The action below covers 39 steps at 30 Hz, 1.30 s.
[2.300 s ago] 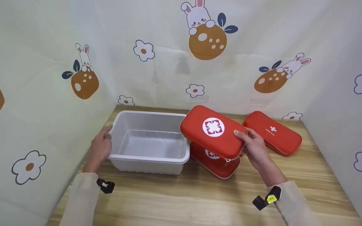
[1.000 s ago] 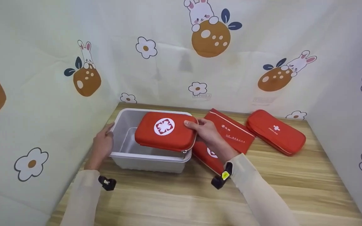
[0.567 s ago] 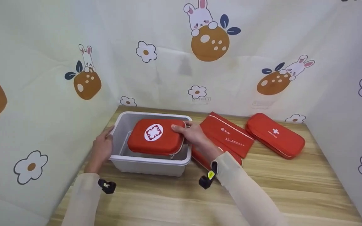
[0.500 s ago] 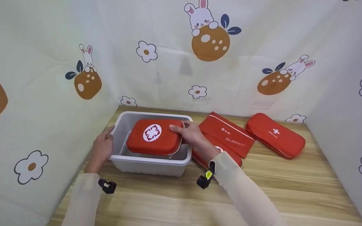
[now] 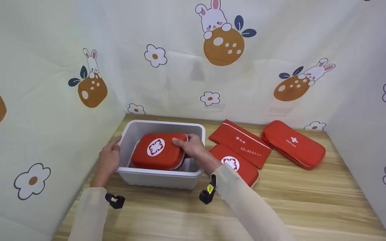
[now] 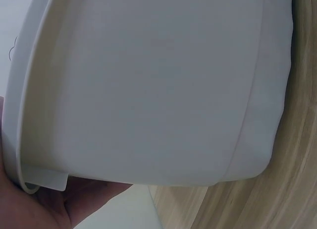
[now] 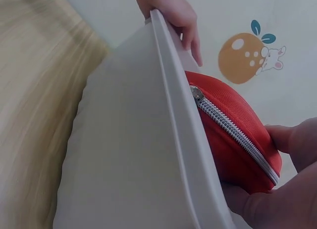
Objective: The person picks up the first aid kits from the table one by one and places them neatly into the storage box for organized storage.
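In the head view, my right hand (image 5: 193, 147) grips the right end of a red zippered first-aid case (image 5: 137, 155) with a white round emblem. Its thumb lies on top; the other fingers are mostly hidden below. The case sits low inside a white plastic bin (image 5: 159, 171), with its near edge close to the front wall. My left hand (image 5: 109, 156) holds the bin's left rim. The left wrist view shows that hand pinching the rim of the bin (image 6: 148, 90). In the right wrist view, the metal zipper of the case (image 7: 220, 92) shows beyond the rim.
Right of the bin lie a second red case with an emblem (image 5: 243, 172), partly behind my right sleeve, and a flat red pouch (image 5: 241, 142). A red case marked FIRST AID (image 5: 293, 144) lies farther right. Patterned cloth walls (image 5: 179, 77) enclose the wooden table (image 5: 313, 201).
My right hand has carried the red case from above the second case leftward and down into the bin, uncovering the flat pouch. The left hand has stayed on the rim.
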{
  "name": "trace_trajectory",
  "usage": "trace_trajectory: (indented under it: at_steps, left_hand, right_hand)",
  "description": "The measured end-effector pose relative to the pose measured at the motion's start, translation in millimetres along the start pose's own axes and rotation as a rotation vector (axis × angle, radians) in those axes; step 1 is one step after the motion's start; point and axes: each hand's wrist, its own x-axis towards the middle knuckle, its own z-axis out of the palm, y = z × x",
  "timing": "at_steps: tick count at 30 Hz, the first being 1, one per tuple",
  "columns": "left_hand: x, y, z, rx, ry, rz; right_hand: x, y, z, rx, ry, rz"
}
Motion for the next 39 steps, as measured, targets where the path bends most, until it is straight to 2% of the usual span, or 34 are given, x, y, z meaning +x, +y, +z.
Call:
trace_trajectory:
  at_steps: [10, 19, 25, 30, 34, 39]
  left_hand:
    - [-0.4, 0.7, 2.6, 0.012, 0.013, -0.017]
    - [-1.6, -1.1, 3.0, 0.024, 0.021, -0.013]
    - [-2.2, -0.3, 2.2, 0.012, 0.042, -0.008]
    - [-2.2, -0.3, 2.2, 0.008, 0.027, -0.015]
    - [-1.7, -1.1, 2.3, -0.004, 0.033, -0.008]
    - [-1.1, -1.9, 2.5, 0.000, 0.037, -0.008]
  right_hand:
    - [4.8, 7, 1, -0.089, 0.006, 0.022]
    - [8.6, 7, 2, -0.123, -0.023, 0.049]
    - [11.7, 9, 4, -0.091, -0.051, 0.035]
    - [12.8, 11, 7, -0.016, -0.074, 0.076]
    - [13.5, 12, 10, -0.018, -0.056, 0.071]
    - [12.5, 17, 14, -0.114, 0.010, 0.079]
